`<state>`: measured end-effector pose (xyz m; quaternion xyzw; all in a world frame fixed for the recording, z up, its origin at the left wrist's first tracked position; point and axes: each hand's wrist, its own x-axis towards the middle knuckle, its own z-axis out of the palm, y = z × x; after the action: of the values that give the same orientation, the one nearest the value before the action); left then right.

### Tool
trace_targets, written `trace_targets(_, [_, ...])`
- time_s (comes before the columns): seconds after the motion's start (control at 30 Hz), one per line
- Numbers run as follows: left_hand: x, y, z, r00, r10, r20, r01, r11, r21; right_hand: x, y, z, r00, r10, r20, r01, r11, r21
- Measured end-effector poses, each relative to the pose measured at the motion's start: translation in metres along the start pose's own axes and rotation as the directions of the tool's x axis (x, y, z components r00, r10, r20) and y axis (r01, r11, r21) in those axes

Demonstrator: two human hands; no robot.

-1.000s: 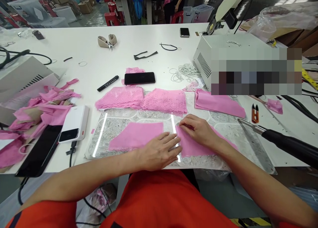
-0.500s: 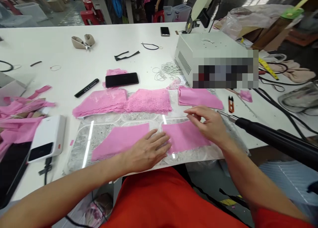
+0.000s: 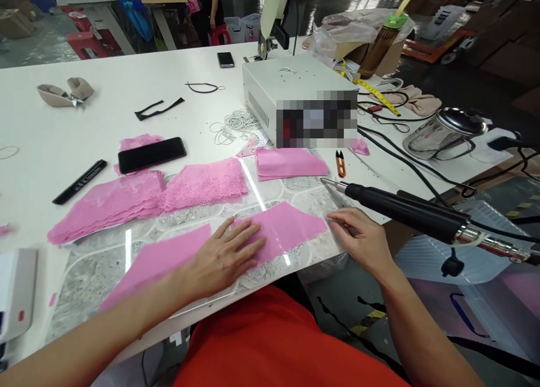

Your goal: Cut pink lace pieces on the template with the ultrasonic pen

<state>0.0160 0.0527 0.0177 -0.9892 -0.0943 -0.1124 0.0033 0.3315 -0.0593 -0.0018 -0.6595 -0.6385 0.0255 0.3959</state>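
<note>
Two flat pink fabric pieces lie on a marbled mat (image 3: 139, 229). My left hand (image 3: 225, 260) rests palm down with fingers spread, over the inner edges of the left piece (image 3: 156, 263) and the right piece (image 3: 287, 229). At the right piece's pointed end is my right hand (image 3: 358, 235), thumb and fingers drawn together; whether fabric is between them is too small to tell. Behind lie two stacks of pink lace, one left (image 3: 113, 204) and one in the middle (image 3: 206, 184), plus a folded plain pink stack (image 3: 291, 163).
A black pen-shaped tool (image 3: 392, 207) on an arm points in just above my right hand. A grey box (image 3: 295, 77), orange snips (image 3: 340, 165), a phone (image 3: 152, 154) and a glass jug (image 3: 439, 134) stand or lie around the mat. A person sits at a far table.
The view has swung to the right. My right hand has moved from over the right piece to its outer tip, and that piece's far end now shows. My left hand stays flat on the fabric.
</note>
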Motion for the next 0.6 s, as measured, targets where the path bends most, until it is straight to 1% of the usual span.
trace_targets(0.07, [0.009, -0.001, -0.005, 1.000, 0.016, 0.014, -0.016, 1.000, 0.010, -0.003, 0.001, 0.001, 0.999, 0.003, -0.047, -0.002, 1.000, 0.023])
trace_targets(0.17, [0.033, -0.003, -0.005, 0.998, 0.063, 0.011, -0.063, 0.998, 0.003, -0.006, 0.002, 0.002, 0.993, 0.038, -0.113, -0.033, 0.999, 0.040])
trace_targets(0.23, [0.051, -0.005, 0.000, 0.993, 0.118, 0.013, -0.118, 0.993, -0.019, -0.009, 0.003, 0.003, 0.982, 0.115, -0.148, -0.108, 0.993, 0.053])
trace_targets(0.27, [0.059, -0.007, 0.004, 0.989, 0.145, 0.017, -0.145, 0.989, -0.030, -0.010, 0.005, 0.004, 0.970, 0.174, -0.170, -0.164, 0.984, 0.067])
trace_targets(0.3, [0.066, -0.008, 0.008, 0.986, 0.167, 0.021, -0.166, 0.985, -0.040, -0.012, 0.007, 0.004, 0.949, 0.245, -0.197, -0.230, 0.969, 0.096])
trace_targets(0.37, [0.074, -0.011, 0.017, 0.982, 0.185, 0.028, -0.184, 0.981, -0.054, -0.013, 0.012, 0.005, 0.879, 0.403, -0.255, -0.345, 0.906, 0.243])
trace_targets(0.4, [0.076, -0.012, 0.020, 0.982, 0.185, 0.032, -0.183, 0.981, -0.060, -0.014, 0.014, 0.006, 0.841, 0.468, -0.271, -0.375, 0.866, 0.331])
trace_targets(0.43, [0.076, -0.012, 0.023, 0.983, 0.181, 0.035, -0.178, 0.982, -0.066, -0.013, 0.016, 0.007, 0.808, 0.516, -0.286, -0.378, 0.825, 0.419])
trace_targets(0.5, [0.075, -0.013, 0.026, 0.984, 0.172, 0.040, -0.169, 0.983, -0.075, -0.011, 0.016, 0.007, 0.763, 0.562, -0.320, -0.318, 0.757, 0.570])
trace_targets(0.6, [0.072, -0.013, 0.026, 0.986, 0.157, 0.047, -0.153, 0.985, -0.080, -0.002, 0.011, 0.007, 0.711, 0.576, -0.404, -0.179, 0.704, 0.688])
